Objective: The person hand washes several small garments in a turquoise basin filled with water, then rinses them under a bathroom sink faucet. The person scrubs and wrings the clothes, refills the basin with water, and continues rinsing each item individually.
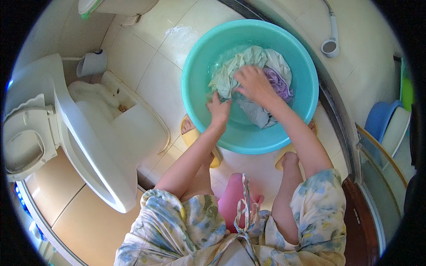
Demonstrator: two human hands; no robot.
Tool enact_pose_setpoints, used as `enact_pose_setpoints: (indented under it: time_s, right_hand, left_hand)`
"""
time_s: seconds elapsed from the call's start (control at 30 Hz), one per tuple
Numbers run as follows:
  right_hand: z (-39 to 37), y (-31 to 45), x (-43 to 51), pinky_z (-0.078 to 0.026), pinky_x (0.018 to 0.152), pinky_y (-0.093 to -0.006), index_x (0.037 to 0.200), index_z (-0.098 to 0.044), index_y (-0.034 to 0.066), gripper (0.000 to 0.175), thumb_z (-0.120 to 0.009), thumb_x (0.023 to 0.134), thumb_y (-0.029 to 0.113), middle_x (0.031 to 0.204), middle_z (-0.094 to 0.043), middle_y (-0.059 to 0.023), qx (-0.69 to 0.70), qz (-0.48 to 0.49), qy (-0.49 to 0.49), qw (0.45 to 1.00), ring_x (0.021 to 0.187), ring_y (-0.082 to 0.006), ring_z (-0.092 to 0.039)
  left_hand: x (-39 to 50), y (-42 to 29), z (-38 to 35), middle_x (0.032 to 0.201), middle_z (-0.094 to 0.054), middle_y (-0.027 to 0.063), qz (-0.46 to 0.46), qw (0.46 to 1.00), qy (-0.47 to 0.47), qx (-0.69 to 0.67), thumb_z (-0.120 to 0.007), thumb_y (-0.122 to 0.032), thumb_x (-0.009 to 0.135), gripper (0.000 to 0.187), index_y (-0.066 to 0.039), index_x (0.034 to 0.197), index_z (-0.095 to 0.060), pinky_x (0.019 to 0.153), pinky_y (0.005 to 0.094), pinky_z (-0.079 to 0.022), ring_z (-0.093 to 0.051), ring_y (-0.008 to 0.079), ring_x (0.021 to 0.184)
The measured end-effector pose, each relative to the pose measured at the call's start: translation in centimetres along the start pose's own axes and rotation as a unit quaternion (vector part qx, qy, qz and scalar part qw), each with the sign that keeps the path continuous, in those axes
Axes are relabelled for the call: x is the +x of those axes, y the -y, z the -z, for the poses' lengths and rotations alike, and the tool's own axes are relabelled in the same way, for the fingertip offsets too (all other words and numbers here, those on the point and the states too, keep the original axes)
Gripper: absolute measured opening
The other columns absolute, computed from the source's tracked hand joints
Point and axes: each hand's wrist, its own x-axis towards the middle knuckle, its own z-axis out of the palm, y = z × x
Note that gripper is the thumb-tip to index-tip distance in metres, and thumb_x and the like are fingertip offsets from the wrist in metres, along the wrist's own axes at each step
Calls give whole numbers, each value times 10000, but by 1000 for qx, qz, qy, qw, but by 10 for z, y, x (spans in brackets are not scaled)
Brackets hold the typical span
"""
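A turquoise plastic basin (196, 109) stands on the floor before me, with some water in it. In it lie a bunched pale green cloth (253, 56), a purple cloth (278, 83) and a wet grey-blue cloth (254, 111). My left hand (219, 109) is at the lower left edge of the pale green cloth, its fingertips and thumb around a bit of fabric. Over the middle of the heap is my right hand (254, 83), blurred, thumb and fingers apart. Whether its fingertips touch the fabric is unclear.
A white washbasin (96, 159) and a squat toilet (149, 116) are at the left, near a toilet seat (26, 143). A dark curved sill (332, 109) runs right of the basin. Beyond it are a shower head (330, 46) and a blue tub (381, 119). Yellow slippers (191, 134) flank the basin.
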Motion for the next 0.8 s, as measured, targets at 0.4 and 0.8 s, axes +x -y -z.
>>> enact_pose_setpoints:
  time_s: [0.4, 0.8]
  right_hand:
    - [51, -21, -18, -483, 738, -480, 961, -610, 60, 200, -529, 798, 143, 879, -624, -172, -67, -124, 294, 945, 806, -360, -614]
    - [35, -53, 36, -469, 735, -415, 945, -638, 21, 302, -658, 776, 270, 926, -640, -191, 107, -222, 111, 963, 820, -325, -599]
  left_hand:
    - [17, -7, -2, 1036, -470, 215, -250, 963, -70, -67, -605, -231, 839, 298, 20, 990, -547, 869, 399, -385, -461, 352, 980]
    - [36, -19, -7, 925, -577, 140, -202, 972, 119, -1, -520, 60, 701, 376, -51, 1057, -565, 752, 387, -454, -569, 299, 828]
